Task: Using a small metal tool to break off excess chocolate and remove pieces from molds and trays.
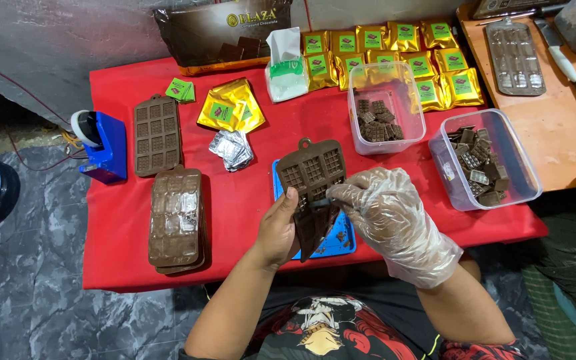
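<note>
My bare left hand [276, 230] grips a brown silicone chocolate mould [311, 175] by its left edge and holds it tilted above a blue tray [343, 244] on the red table [235, 193]. My right hand [387, 210], in a clear plastic glove, pinches a small dark chocolate piece [323, 202] at the mould's middle. Just beyond the mould stands a clear plastic tub [416, 100] holding several chocolate squares. To its right a second clear tub [521, 160] holds more chocolate pieces.
Two more brown moulds, one single [157, 135] and a stack [177, 220], lie at the left by a blue tape dispenser [105, 147]. Gold pouches [395, 57], silver foil wrappers [232, 149], green labels [181, 89] and a large dark bag [225, 33] fill the back. A wooden board [555, 113] carries metal moulds.
</note>
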